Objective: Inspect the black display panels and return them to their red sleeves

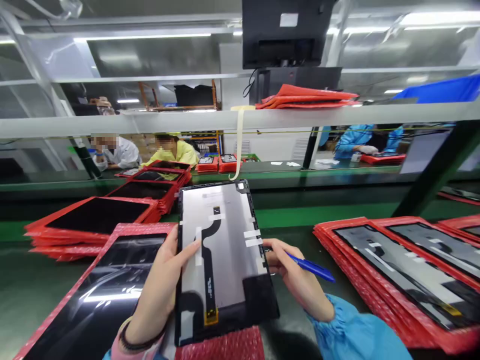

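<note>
My left hand (159, 287) grips the left edge of a tablet display panel (225, 235), thumb laid across its grey back. The panel is held upright and tilted, back side towards me, with a black flex cable and white tape strips on it. My right hand (294, 280) steadies the panel's right edge while a blue pen (311, 268) is pinched in its fingers, pointing right. Under the panel lies a red bubble-wrap bag (225, 347), and beside my left hand a black glossy panel (105, 295) rests on another red bag.
Stacks of red bags with dark panels (97, 217) sit at the left. More panels on red bags (405, 270) lie at the right, backs up. A green conveyor (318, 215) runs across. Other workers sit beyond it. A shelf (225, 120) and a monitor (285, 32) hang overhead.
</note>
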`<state>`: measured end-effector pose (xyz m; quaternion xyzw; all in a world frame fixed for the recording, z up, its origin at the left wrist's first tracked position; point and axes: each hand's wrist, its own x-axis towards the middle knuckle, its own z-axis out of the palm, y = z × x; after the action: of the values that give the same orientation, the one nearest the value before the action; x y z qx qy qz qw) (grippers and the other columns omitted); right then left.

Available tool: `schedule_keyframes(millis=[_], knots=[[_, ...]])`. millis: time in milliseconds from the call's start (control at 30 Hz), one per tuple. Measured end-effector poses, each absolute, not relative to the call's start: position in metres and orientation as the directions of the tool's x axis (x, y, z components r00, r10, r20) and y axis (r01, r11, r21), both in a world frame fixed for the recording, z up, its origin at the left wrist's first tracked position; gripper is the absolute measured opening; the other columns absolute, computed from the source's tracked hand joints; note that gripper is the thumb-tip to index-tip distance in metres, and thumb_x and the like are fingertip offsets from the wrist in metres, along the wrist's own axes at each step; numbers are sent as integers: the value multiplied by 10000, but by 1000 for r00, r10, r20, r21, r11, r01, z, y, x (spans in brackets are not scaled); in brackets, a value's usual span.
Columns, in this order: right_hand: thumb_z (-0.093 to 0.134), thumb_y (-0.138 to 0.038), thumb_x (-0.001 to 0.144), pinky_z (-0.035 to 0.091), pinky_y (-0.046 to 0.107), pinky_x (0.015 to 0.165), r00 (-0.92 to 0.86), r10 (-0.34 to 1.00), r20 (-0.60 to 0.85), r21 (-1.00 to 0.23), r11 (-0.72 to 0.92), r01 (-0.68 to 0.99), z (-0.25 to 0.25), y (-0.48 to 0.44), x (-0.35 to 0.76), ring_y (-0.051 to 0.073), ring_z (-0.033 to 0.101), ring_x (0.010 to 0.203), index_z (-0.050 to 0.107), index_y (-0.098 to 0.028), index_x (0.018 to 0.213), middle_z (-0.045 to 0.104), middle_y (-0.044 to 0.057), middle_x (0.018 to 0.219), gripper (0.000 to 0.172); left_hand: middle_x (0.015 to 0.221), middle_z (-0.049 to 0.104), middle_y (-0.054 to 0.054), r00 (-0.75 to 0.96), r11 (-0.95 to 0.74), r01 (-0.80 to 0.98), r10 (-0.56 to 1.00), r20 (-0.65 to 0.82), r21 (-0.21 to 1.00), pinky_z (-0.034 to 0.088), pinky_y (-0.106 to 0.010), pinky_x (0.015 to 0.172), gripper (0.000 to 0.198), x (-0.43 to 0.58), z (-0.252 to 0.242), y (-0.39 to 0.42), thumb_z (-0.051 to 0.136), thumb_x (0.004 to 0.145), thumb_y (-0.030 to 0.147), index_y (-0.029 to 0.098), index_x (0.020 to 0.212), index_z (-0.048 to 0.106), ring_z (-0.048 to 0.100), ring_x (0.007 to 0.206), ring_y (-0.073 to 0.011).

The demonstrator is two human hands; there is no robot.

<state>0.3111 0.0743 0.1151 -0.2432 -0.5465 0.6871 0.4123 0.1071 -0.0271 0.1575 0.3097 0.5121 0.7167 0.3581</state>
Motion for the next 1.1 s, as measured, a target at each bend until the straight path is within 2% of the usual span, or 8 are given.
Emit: schedule_keyframes(millis=[100, 300, 467, 567, 667, 767, 867, 1100], knots=[[755, -523, 709, 535, 258, 597, -573, 810, 128, -910, -134, -392, 134, 67, 309, 168, 701, 633, 745, -199, 912, 746, 24, 661, 382, 1157, 716, 23, -573, -271, -240, 815, 89, 932, 552, -188, 780, 583, 108, 171, -27, 768, 719, 249, 303, 1261, 561, 675, 1023, -181], [814, -360, 632, 532, 241, 565, -425, 889, 170, -916, -17, -402, 144, 64, 303, 161, 693, 675, 776, -248, 854, 728, 20, 881, 251, 1178, 711, 17, -600, -279, -245, 796, 81, 928, 577, -199, 748, 671, 100, 184, -24, 779, 701, 265, 351, 1319, 530, 676, 1038, -219], [686, -325, 708, 470, 252, 563, -349, 903, 251, -958, 179, -224, 157, 68, 290, 139, 595, 603, 735, -203, 780, 646, 5, 764, 149, 1238, 680, 38, -637, -273, -200, 766, 87, 941, 565, -173, 766, 675, 92, 180, -18, 797, 676, 298, 364, 1299, 545, 631, 1123, -224], [591, -351, 770, 353, 241, 502, -411, 851, 326, -941, 334, -54, 162, 75, 281, 115, 436, 520, 597, -191, 617, 455, -44, 553, 222, 1220, 689, 22, -647, -249, -204, 760, 61, 947, 587, -219, 752, 729, 90, 176, -14, 815, 641, 331, 354, 1312, 530, 644, 1096, -257], [512, -317, 796, 239, 253, 473, -394, 839, 375, -896, 437, 78, 160, 84, 273, 98, 282, 491, 417, -209, 550, 293, -73, 511, 285, 1221, 685, 19, -634, -224, -158, 770, 75, 962, 555, -266, 867, 757, 88, 170, -13, 811, 646, 381, 362, 1335, 496, 618, 1138, -267], [502, -278, 764, 187, 261, 465, -347, 851, 395, -887, 452, 100, 156, 90, 266, 92, 216, 499, 291, -223, 532, 245, -80, 515, 317, 1229, 677, 27, -638, -223, -52, 758, 139, 974, 491, -251, 951, 749, 86, 165, -12, 791, 665, 434, 369, 1344, 480, 617, 1134, -240], [519, -278, 757, 164, 260, 455, -341, 862, 376, -902, 425, 80, 153, 91, 262, 86, 174, 492, 264, -228, 532, 202, -92, 505, 344, 1253, 663, 33, -630, -211, -52, 765, 131, 976, 516, -230, 900, 741, 86, 163, -11, 783, 674, 436, 372, 1345, 477, 623, 1120, -230], [626, -369, 769, 177, 241, 438, -466, 828, 311, -943, 329, -45, 154, 85, 270, 79, 191, 466, 441, -207, 548, 241, -101, 467, 331, 1192, 702, 43, -617, -197, -191, 786, 39, 962, 555, -199, 800, 703, 84, 170, -7, 799, 660, 341, 358, 1309, 529, 628, 1121, -229]])
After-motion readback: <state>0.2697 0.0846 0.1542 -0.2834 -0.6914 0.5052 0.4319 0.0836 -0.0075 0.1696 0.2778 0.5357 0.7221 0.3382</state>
